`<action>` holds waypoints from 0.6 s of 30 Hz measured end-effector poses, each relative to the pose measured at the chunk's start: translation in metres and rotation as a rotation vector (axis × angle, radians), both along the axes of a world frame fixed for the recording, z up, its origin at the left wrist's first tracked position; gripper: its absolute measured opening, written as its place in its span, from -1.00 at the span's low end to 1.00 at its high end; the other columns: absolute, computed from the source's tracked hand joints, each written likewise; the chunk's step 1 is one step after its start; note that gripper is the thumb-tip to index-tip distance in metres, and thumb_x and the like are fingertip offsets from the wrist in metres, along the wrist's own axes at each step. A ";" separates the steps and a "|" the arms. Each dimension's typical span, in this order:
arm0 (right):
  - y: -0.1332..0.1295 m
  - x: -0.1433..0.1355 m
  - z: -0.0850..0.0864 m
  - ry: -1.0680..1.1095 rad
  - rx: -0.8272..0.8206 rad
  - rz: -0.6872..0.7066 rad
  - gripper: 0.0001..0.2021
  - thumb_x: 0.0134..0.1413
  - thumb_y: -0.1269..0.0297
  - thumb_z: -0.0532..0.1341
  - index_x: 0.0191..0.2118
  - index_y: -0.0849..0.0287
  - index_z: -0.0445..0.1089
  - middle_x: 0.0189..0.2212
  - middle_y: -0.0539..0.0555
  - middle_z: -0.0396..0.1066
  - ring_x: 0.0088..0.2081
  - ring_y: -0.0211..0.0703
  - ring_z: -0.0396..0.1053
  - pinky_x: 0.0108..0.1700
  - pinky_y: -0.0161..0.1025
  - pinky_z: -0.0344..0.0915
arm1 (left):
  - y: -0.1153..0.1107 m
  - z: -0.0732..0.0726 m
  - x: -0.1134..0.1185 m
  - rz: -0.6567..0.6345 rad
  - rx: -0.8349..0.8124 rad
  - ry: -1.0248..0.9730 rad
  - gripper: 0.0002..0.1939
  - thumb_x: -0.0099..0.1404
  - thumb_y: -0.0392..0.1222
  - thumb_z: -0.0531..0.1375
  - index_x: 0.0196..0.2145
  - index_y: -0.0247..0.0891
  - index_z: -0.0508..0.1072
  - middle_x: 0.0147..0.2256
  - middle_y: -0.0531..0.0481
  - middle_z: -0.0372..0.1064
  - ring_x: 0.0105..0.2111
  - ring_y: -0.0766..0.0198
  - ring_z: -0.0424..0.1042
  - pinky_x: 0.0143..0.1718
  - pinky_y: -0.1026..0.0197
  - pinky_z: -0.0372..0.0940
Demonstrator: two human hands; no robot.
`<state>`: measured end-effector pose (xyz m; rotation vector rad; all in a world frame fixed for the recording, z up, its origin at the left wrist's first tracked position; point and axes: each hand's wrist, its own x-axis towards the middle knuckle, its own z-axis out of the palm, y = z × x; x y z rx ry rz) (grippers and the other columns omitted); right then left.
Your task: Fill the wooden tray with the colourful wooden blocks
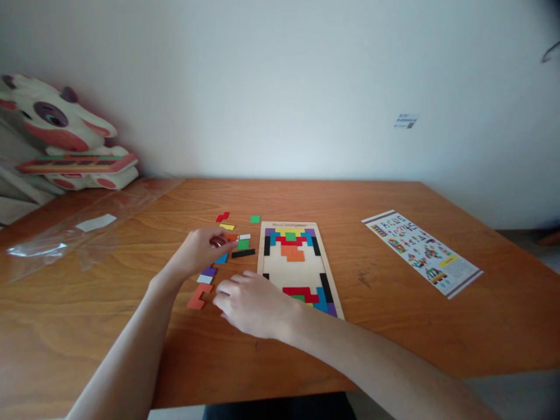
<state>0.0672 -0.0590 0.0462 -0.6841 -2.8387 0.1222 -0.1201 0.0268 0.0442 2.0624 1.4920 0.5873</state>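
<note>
My left hand (199, 252) reaches over loose wooden puzzle pieces with thumb and finger apart, close to an orange piece (231, 237). Just right of its fingertips lie a green piece (244, 244) and a black bar (243, 253). A blue piece (222, 258) shows partly beneath the hand. My right hand (256, 304) is palm down, with loosely bent, spread fingers and nothing visible in them; its underside is hidden. It covers the lower left of the wooden puzzle board (280, 268), where colored pieces fill the top and bottom around a bare middle.
Other loose pieces include a red one (223, 216), a green square (255, 219) and an orange one (200, 296). A printed pattern sheet (422, 254) lies to the right. Clear plastic wrapping (65, 245) and a cow-shaped toy keyboard (79, 140) are at the left.
</note>
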 end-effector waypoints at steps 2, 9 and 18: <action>0.006 -0.008 0.005 -0.039 -0.036 0.005 -0.81 0.30 0.43 0.11 -0.11 0.30 0.46 -0.12 0.19 0.52 -0.13 0.00 0.47 -0.14 -0.06 0.39 | 0.000 -0.005 0.004 0.136 0.040 -0.169 -0.57 0.08 0.16 0.31 -0.25 -0.23 0.59 -0.43 -0.01 0.54 -0.41 0.15 0.49 -0.39 0.24 0.32; 0.024 -0.025 0.026 -0.275 -0.297 -0.039 -0.76 0.11 0.44 0.23 -0.09 0.39 0.50 -0.18 0.31 0.55 -0.18 0.09 0.52 -0.24 -0.10 0.46 | -0.004 -0.011 0.033 0.261 -0.031 -0.733 -0.51 -0.07 0.15 0.43 -0.29 -0.28 0.61 -0.33 -0.06 0.57 -0.31 0.14 0.52 -0.29 0.21 0.39; 0.040 -0.027 0.042 -0.368 -0.298 -0.045 -0.59 0.02 0.18 0.38 -0.08 0.41 0.51 -0.04 0.38 0.47 -0.06 0.12 0.48 -0.11 -0.12 0.44 | 0.006 -0.025 0.026 0.415 -0.070 -0.949 -0.50 -0.09 0.12 0.47 -0.27 -0.28 0.59 -0.26 -0.06 0.58 -0.32 0.30 0.47 -0.36 0.35 0.31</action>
